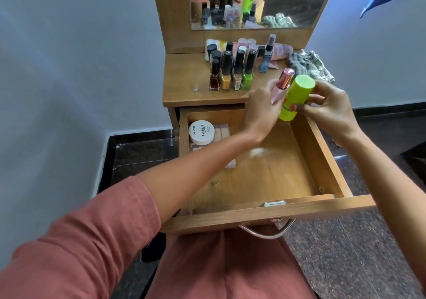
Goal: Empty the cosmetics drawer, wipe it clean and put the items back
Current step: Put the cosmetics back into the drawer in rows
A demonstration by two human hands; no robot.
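Lime-green bottle [297, 98] is sitting pinched in your right hand [332, 112], while your left hand [260, 114] is gripping a pink bottle [282, 84] just beside it, both hovering over the one o'clock corner of the open drawer [265, 215]. Inside, a white jar [201, 131] is lying at ten o'clock on flat packets [222, 130]. Nail polishes [230, 72] and a checked cloth [309, 66] are resting on the tabletop [184, 86] at twelve o'clock.

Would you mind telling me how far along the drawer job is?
Done: nail polish bottles stand on the tabletop. In hand: left hand holds a pink tube, right hand a green bottle. Left: white jar and packets sit in the drawer; cloth lies on the tabletop, wiping and refilling remain.
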